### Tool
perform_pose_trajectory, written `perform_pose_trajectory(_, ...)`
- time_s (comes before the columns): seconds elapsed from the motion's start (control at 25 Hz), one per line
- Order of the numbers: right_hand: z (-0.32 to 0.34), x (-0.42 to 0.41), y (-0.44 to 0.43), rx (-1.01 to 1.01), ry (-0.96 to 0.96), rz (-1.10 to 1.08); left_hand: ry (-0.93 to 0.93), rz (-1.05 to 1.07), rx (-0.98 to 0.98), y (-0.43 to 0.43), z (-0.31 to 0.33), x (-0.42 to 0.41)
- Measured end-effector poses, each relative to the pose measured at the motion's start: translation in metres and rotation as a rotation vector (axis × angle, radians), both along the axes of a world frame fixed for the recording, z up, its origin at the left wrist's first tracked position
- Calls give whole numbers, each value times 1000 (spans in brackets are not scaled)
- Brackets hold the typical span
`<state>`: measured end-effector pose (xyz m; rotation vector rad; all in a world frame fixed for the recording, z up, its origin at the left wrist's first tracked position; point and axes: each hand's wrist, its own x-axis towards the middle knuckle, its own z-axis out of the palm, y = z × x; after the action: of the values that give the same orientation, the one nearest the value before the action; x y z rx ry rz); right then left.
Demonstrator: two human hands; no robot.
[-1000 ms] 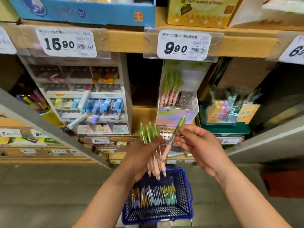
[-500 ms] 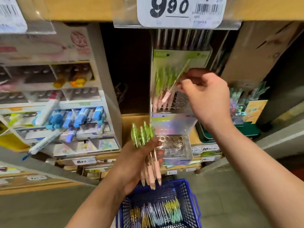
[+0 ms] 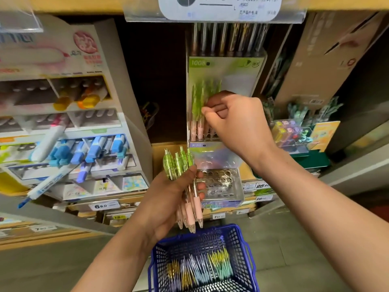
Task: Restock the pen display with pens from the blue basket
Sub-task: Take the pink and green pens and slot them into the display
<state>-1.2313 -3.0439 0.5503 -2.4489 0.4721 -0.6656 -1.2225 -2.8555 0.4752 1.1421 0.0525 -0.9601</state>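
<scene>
My left hand grips a bundle of several green-and-pink pens, tips down, above the blue basket. More pens in several colours lie in the basket. My right hand is up at the tiered clear pen display, fingers curled and pinching a green-topped pen among those standing in the upper rack. The lower rack shows bare round holes.
A white marker display with blue and yellow markers stands to the left. A green stand with small coloured items and cardboard boxes sit to the right. A shelf edge with a price tag hangs overhead.
My right hand carried one pen from near the left-hand bundle up to the upper rack and lowered it among the standing pens. The view moved closer to the display.
</scene>
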Motion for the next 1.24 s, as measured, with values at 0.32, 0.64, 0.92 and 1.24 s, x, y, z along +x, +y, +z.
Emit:
perform_pose_trajectory(0.32, -7, -10, 6, 59, 8, -60, -57, -3, 19, -3, 2, 0)
perform_pose_trajectory(0.64, -14, -51, 29, 484, 395, 108, -134, -55, -33, -7, 7, -3)
perform_pose_trajectory(0.92, 2, -48, 11, 611, 110, -18, -48, -10, -18, -10, 1, -7)
perform_pose_trajectory(1.24, 34, -27, -16, 189, -172, -135, 26, -10, -31, -9, 1, -11)
